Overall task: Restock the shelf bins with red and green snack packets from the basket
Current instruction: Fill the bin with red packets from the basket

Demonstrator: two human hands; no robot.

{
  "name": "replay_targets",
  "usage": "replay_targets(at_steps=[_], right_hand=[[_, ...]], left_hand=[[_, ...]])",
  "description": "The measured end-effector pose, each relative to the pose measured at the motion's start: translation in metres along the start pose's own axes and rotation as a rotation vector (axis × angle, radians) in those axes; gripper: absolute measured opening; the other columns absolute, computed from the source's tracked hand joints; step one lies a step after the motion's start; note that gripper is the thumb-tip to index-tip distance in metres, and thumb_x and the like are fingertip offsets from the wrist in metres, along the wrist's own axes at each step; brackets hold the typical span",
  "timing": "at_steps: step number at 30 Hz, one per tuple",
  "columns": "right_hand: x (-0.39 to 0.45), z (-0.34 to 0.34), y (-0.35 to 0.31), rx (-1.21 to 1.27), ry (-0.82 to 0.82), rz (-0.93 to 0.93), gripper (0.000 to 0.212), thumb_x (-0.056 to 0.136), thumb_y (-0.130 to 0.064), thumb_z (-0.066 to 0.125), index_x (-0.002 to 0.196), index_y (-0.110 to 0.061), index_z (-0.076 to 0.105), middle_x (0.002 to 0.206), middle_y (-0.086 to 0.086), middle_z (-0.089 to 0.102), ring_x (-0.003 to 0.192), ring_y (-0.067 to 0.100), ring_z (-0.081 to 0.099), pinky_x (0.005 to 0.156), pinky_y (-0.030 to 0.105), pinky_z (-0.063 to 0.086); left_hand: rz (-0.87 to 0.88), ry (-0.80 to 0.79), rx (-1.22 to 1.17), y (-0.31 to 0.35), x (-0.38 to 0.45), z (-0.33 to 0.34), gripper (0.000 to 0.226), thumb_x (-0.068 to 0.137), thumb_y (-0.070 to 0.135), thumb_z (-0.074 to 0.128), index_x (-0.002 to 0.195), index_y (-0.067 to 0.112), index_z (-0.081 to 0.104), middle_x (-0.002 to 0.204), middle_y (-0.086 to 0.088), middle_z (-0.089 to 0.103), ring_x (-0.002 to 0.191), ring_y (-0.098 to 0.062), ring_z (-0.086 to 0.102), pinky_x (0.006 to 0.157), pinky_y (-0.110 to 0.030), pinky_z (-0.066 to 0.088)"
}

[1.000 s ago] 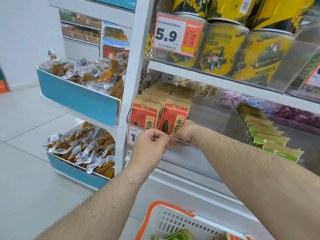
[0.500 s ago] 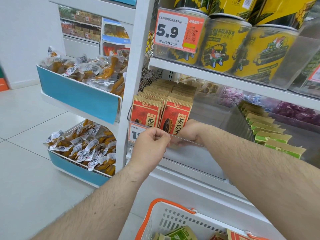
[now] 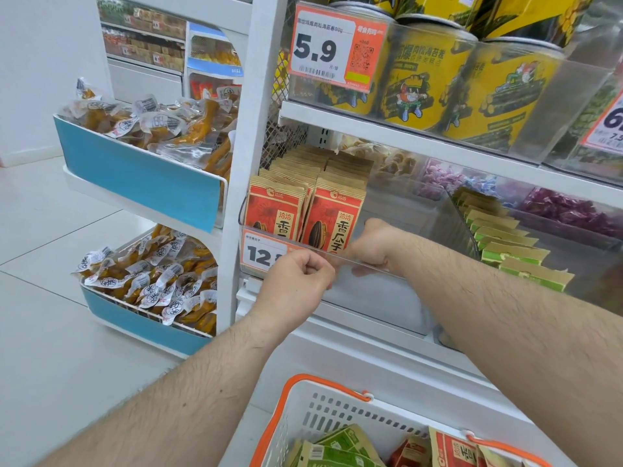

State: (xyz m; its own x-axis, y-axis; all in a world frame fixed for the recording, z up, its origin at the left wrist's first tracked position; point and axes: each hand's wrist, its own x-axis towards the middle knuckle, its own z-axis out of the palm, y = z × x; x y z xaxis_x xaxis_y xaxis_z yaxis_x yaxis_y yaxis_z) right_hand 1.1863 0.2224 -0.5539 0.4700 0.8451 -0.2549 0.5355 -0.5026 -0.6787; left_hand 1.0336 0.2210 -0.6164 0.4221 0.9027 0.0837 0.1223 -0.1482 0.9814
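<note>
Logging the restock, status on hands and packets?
Left hand pinches the clear bin's front lip; right hand inside the bin beside the red packets. Basket holds more red and green packets. Nothing in the way.

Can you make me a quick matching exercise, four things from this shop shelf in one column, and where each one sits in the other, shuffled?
Things:
1. red snack packets
2. green snack packets
3. yellow cans
4. orange-handled basket

Places:
A. top shelf, beside the 5.9 price tag
B. clear bin on the right, past the divider
C. on the floor below the shelf
D. clear bin behind the 12 price tag, at the left hand

Pairs: 1-D, 2-B, 3-A, 4-C
</note>
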Motion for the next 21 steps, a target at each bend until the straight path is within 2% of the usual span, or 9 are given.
replay_targets(at_steps=[2, 4, 5, 8, 10, 13, 15, 17, 21], right_hand=[[-0.012, -0.005, 0.0, -0.168, 0.219, -0.095, 0.021, 0.086, -0.018, 0.076, 0.09, -0.012, 0.056, 0.085, -0.003, 0.061, 0.082, 0.02, 0.066, 0.063, 0.027, 0.051], [-0.022, -0.008, 0.012, -0.247, 0.533, -0.247, 0.036, 0.087, -0.022, 0.066, 0.122, -0.015, 0.058, 0.101, -0.003, 0.066, 0.1, 0.022, 0.063, 0.078, 0.028, 0.048], [-0.034, -0.01, 0.021, -0.217, 0.654, -0.347, 0.036, 0.087, -0.021, 0.063, 0.123, -0.017, 0.06, 0.1, -0.004, 0.067, 0.098, 0.021, 0.063, 0.083, 0.03, 0.047], [-0.081, -0.004, 0.064, -0.105, 0.809, -0.637, 0.015, 0.083, -0.017, 0.063, 0.097, -0.015, 0.07, 0.077, -0.012, 0.062, 0.07, 0.01, 0.055, 0.075, 0.028, 0.047], [-0.108, 0.004, 0.105, -0.101, 0.807, -0.675, 0.01, 0.078, -0.016, 0.063, 0.084, -0.015, 0.071, 0.066, -0.019, 0.056, 0.062, 0.008, 0.053, 0.065, 0.017, 0.042], [-0.132, 0.013, 0.17, -0.133, 0.638, -0.488, 0.007, 0.08, -0.012, 0.066, 0.08, -0.016, 0.072, 0.062, -0.024, 0.054, 0.062, -0.001, 0.055, 0.06, 0.007, 0.037], [-0.138, 0.018, 0.209, -0.201, 0.461, -0.278, 0.009, 0.083, -0.012, 0.067, 0.083, -0.02, 0.071, 0.066, -0.018, 0.06, 0.061, -0.003, 0.055, 0.06, 0.013, 0.038], [-0.142, 0.027, 0.239, -0.335, 0.255, -0.109, 0.007, 0.086, -0.018, 0.066, 0.089, -0.021, 0.071, 0.078, -0.009, 0.066, 0.071, 0.005, 0.058, 0.066, 0.022, 0.039], [-0.153, 0.055, 0.271, -0.609, -0.267, -0.044, 0.03, 0.086, -0.028, 0.064, 0.114, -0.019, 0.069, 0.105, -0.001, 0.069, 0.098, 0.018, 0.063, 0.08, 0.026, 0.049]], left_hand=[[0.005, -0.079, 0.078, -0.005, -0.002, 0.006, 0.015, 0.086, 0.014, 0.063, 0.074, 0.021, 0.067, 0.073, 0.001, 0.069, 0.068, -0.012, 0.061, 0.068, -0.029, 0.053], [0.021, -0.153, 0.15, -0.008, -0.006, 0.013, 0.011, 0.086, 0.017, 0.064, 0.075, 0.02, 0.068, 0.074, -0.001, 0.07, 0.067, -0.013, 0.062, 0.072, -0.034, 0.054], [0.033, -0.201, 0.197, -0.008, -0.01, 0.018, 0.01, 0.086, 0.018, 0.064, 0.076, 0.02, 0.067, 0.073, 0.0, 0.069, 0.066, -0.012, 0.062, 0.071, -0.033, 0.054], [0.082, -0.374, 0.37, -0.011, -0.03, 0.037, 0.01, 0.085, 0.02, 0.065, 0.076, 0.022, 0.066, 0.067, 0.009, 0.064, 0.063, -0.004, 0.06, 0.063, -0.02, 0.049], [0.115, -0.513, 0.489, -0.016, -0.044, 0.05, 0.008, 0.085, 0.018, 0.064, 0.078, 0.021, 0.068, 0.066, 0.01, 0.064, 0.057, 0.003, 0.056, 0.054, -0.012, 0.042], [0.127, -0.65, 0.622, -0.025, -0.06, 0.065, 0.008, 0.086, 0.022, 0.063, 0.08, 0.025, 0.067, 0.075, 0.011, 0.068, 0.069, -0.005, 0.063, 0.056, -0.015, 0.046], [0.116, -0.69, 0.628, -0.03, -0.068, 0.072, 0.01, 0.086, 0.024, 0.063, 0.079, 0.03, 0.065, 0.078, 0.012, 0.068, 0.075, -0.007, 0.065, 0.063, -0.018, 0.05], [0.118, -0.731, 0.652, -0.033, -0.075, 0.078, 0.01, 0.086, 0.024, 0.063, 0.08, 0.031, 0.065, 0.079, 0.014, 0.067, 0.076, -0.005, 0.064, 0.067, -0.02, 0.05], [0.148, -0.805, 0.731, -0.04, -0.085, 0.089, 0.009, 0.087, 0.025, 0.062, 0.083, 0.033, 0.063, 0.085, 0.015, 0.065, 0.079, -0.002, 0.061, 0.073, -0.021, 0.05]])
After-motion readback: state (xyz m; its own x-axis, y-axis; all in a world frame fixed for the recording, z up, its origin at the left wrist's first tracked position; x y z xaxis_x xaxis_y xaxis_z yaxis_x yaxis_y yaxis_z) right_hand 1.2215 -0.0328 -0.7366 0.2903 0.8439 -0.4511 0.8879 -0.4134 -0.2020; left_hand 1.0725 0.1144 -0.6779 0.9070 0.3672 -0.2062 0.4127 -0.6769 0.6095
